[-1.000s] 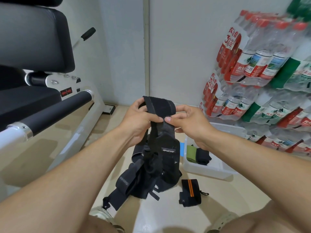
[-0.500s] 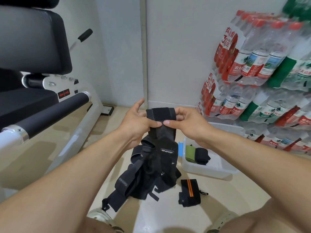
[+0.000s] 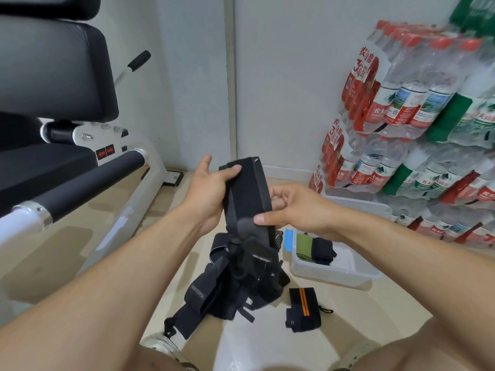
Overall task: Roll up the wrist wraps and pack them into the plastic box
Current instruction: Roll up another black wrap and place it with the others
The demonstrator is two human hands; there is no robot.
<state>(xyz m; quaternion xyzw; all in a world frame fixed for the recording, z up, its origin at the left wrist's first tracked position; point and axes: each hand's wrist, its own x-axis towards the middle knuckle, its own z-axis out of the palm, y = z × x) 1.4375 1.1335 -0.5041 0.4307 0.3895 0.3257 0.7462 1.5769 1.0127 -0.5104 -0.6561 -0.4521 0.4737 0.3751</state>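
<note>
A black wrist wrap [image 3: 247, 191] stands upright in the air between both hands. My left hand [image 3: 207, 191] grips its upper end, thumb across the front. My right hand [image 3: 292, 207] pinches the wrap lower down on its right edge. The wrap's lower part hangs into a tangled pile of black wraps [image 3: 235, 285] on the floor. A rolled black wrap with an orange stripe [image 3: 302, 309] lies beside the pile. The white plastic box [image 3: 334, 274] stands further right, with a green roll [image 3: 304, 247] and a black roll [image 3: 322, 249] inside.
A gym machine with black pads and a padded bar [image 3: 88, 186] fills the left side. Shrink-wrapped packs of water bottles [image 3: 415, 124] are stacked against the right wall. A blue tape piece [image 3: 289, 238] sits at the box's left end. My knees and shoes show at the bottom edge.
The wrap's upper end has been raised and straightened out from a folded bundle. My left hand moved up to its top, and my right hand slid down its right edge.
</note>
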